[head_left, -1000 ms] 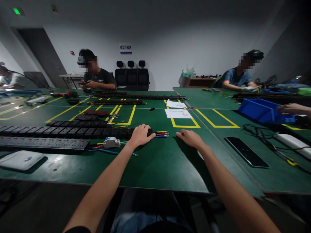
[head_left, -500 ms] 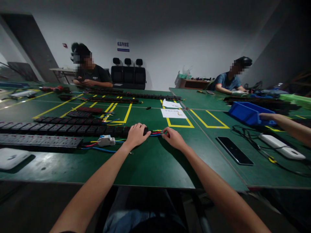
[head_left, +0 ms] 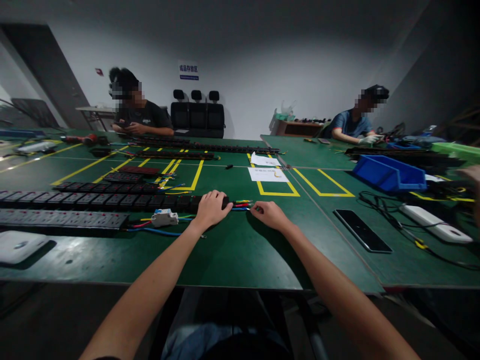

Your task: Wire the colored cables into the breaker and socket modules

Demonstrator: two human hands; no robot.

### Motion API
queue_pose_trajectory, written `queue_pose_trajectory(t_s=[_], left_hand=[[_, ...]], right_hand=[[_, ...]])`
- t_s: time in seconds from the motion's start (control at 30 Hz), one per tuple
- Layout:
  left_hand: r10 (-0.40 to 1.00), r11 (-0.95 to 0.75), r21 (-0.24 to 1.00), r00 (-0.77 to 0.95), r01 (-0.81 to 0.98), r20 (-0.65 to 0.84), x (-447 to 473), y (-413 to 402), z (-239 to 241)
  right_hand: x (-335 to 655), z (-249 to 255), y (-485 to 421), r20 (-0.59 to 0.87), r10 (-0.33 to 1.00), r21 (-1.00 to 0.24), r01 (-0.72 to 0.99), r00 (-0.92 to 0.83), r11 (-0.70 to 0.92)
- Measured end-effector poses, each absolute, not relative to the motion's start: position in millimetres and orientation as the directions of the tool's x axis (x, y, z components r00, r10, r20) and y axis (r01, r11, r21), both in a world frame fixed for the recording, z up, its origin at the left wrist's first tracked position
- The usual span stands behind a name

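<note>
A long black power strip (head_left: pixel 123 200) lies across the left side of the green table. Over its right end is my left hand (head_left: pixel 212 207), fingers curled round the casing. Yellow-green, red and blue wires (head_left: pixel 240 205) come out of that end. My right hand (head_left: pixel 268 215) pinches at the tip of the blue wire, and its fingertips hide that end. Closer to me lies a grey socket strip (head_left: pixel 63 219) with a small white circuit breaker (head_left: pixel 165 217) on its wires.
Shorter black strips (head_left: pixel 108 187) lie beyond. Paper sheets (head_left: pixel 268 174) rest past my hands. To the right are a phone (head_left: pixel 362 231), a blue bin (head_left: pixel 388 173), a white device (head_left: pixel 437 223) and black cables. Two people sit across the table; another person's blurred hand (head_left: pixel 470 172) shows at the right edge.
My right fingers have shifted slightly down, uncovering the yellow-green and red wire tips. My left hand stays on the strip. The other person's hand at right has withdrawn from the blue bin.
</note>
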State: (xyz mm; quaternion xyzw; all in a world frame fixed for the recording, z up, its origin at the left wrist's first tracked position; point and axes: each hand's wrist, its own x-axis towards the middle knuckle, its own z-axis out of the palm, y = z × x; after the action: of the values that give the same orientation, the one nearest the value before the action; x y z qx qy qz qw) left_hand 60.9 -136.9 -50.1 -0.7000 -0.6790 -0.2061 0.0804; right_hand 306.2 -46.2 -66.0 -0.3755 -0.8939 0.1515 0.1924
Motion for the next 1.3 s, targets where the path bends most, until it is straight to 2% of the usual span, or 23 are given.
queue_pose_trajectory(t_s=[0.3,0.53,0.67,1.07,1.3], left_hand=[[0.919,-0.052,0.174,-0.021,0.983,0.394,62.7,-137.5,-48.3],[0.921,-0.050,0.182,-0.025,0.982,0.390,63.7,-138.6,-46.1],[0.923,-0.054,0.187,-0.023,0.981,0.385,63.9,-139.7,-45.1],[0.919,-0.060,0.218,-0.032,0.974,0.393,65.1,-140.3,-48.4],[0.920,-0.059,0.211,-0.029,0.976,0.391,64.9,-140.5,-48.0]], right_hand=[[306.9,-61.9,-53.1,0.237,0.726,-0.350,0.641,-0.645,0.683],[308.1,-58.6,-50.4,0.311,0.741,-0.302,0.678,-0.595,0.671],[310.1,-58.4,-49.1,0.285,0.760,-0.283,0.706,-0.584,0.649],[306.2,-68.5,-47.3,0.192,0.832,-0.447,0.709,-0.520,0.546],[305.7,-64.9,-48.2,0.215,0.829,-0.431,0.711,-0.516,0.555]])
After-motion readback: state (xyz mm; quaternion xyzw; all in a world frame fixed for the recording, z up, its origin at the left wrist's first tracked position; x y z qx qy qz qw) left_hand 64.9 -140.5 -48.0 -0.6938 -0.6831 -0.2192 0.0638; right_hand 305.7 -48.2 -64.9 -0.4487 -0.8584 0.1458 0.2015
